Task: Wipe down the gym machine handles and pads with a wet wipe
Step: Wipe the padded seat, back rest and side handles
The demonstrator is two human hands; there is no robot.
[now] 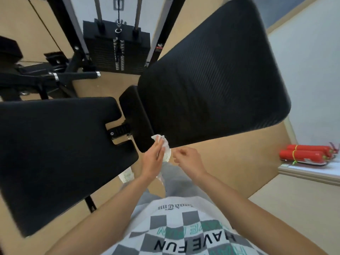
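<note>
The fingers (158, 148) of the left hand (151, 160) lie nearly straight and pinch a crumpled white wet wipe (166, 146) between them and the thumb. I read the wet wipe as pressed against the lower near corner of the large ribbed back pad (211, 80), just beside the small pad (136, 115) that sits between the back pad and the flat seat pad (55, 144).

The right hand (187, 158) hovers near the wet wipe, apart from it. Its fingers (179, 155) are loosely curled and hold nothing.

Behind the seat pad I see a black handle (81, 75) with a chrome end cap, lying level. Beyond it stands the weight stack (117, 50) on its guide rods.

A white packet (126, 174) shows at the near edge of the seat pad; I cannot tell what supports it. Well apart to the right, bundled red cylinders (305, 154) lie on a pale ledge (309, 174).
</note>
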